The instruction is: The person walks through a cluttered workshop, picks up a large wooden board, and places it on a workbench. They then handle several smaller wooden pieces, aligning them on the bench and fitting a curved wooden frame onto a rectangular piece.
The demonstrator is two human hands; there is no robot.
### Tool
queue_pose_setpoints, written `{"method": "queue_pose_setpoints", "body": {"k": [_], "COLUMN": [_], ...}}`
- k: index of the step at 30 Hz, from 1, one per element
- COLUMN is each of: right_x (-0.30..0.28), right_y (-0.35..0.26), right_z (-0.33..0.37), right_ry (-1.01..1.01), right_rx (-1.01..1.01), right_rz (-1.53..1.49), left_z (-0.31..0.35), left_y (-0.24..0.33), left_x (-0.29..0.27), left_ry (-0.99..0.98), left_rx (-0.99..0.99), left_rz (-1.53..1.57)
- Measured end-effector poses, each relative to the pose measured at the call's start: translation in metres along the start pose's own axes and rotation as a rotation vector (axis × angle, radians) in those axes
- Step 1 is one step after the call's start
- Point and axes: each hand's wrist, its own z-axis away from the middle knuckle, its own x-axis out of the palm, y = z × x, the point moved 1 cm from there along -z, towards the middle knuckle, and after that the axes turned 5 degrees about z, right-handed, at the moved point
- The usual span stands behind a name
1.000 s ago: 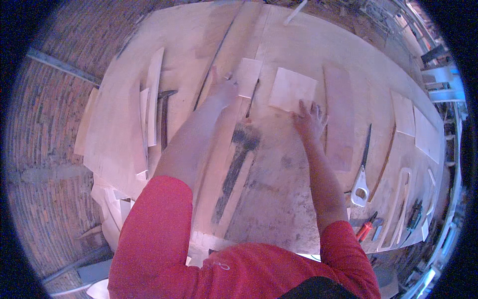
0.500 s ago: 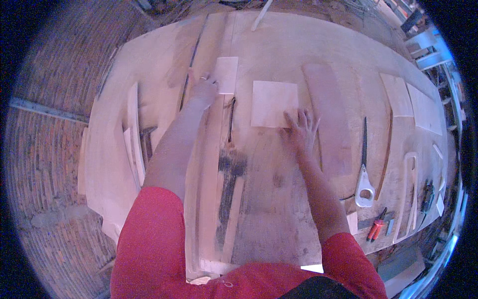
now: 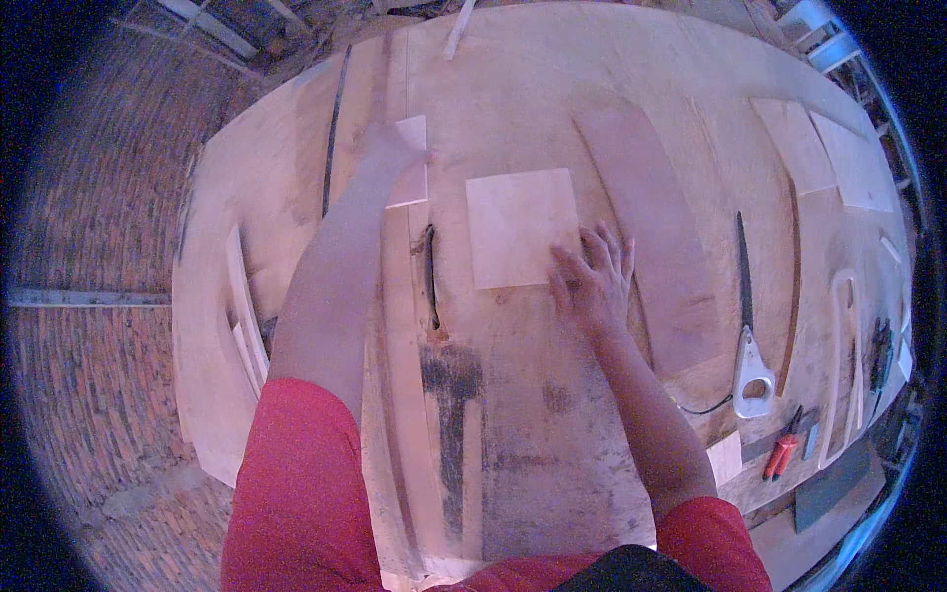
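Note:
A pale square wooden panel (image 3: pixel 517 229) lies flat on the worn wooden worktable (image 3: pixel 523 464), in front of me. My right hand (image 3: pixel 597 284) rests at its lower right corner, fingers spread and bent a little, gripping nothing. Farther off to the left, a second, smaller pale panel (image 3: pixel 412 185) lies beside a long seam in the tabletop. Reaching over it is my left hand (image 3: pixel 395 150), smeared by motion, so its fingers cannot be made out; it covers part of the panel. A dark slot (image 3: pixel 431 281) cuts the tabletop between both arms.
Right of my right hand lies a long brown board (image 3: pixel 651 237). Beyond it are a handsaw (image 3: pixel 752 370), red-handled pliers (image 3: pixel 784 452) and pale wooden pieces (image 3: pixel 799 143). Curved thin strips (image 3: pixel 247 296) lie at the left. A brick floor (image 3: pixel 89 375) runs along the table's left side.
My left hand has moved from the small panel's left edge onto and across it. The view has shifted a little; my right hand stays at the square panel's lower right corner.

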Motion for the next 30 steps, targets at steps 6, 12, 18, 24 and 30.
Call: {"method": "queue_pose_setpoints", "body": {"k": [6, 12, 18, 24, 30], "right_x": [-0.011, 0.004, 0.015, -0.022, -0.059], "right_y": [-0.015, -0.003, 0.023, -0.01, -0.019], "right_z": [-0.004, -0.006, -0.003, 0.064, 0.168], "right_ry": [0.004, -0.01, -0.025, -0.11, -0.227], "right_rx": [-0.05, -0.111, -0.215, -0.154, -0.207], "right_rz": [-0.066, -0.019, -0.093, 0.08, 0.215], "left_z": [-0.008, 0.06, 0.328, 0.596, 0.696], "left_y": [-0.063, -0.146, -0.203, -0.249, -0.302], "left_x": [0.007, -0.07, -0.176, -0.169, -0.068], "left_ry": [-0.117, 0.101, 0.525, 0.73, 0.448], "left_rx": [-0.095, -0.355, -0.431, -0.795, -0.845], "left_rz": [0.199, 0.453, 0.523, 0.218, -0.305]}}
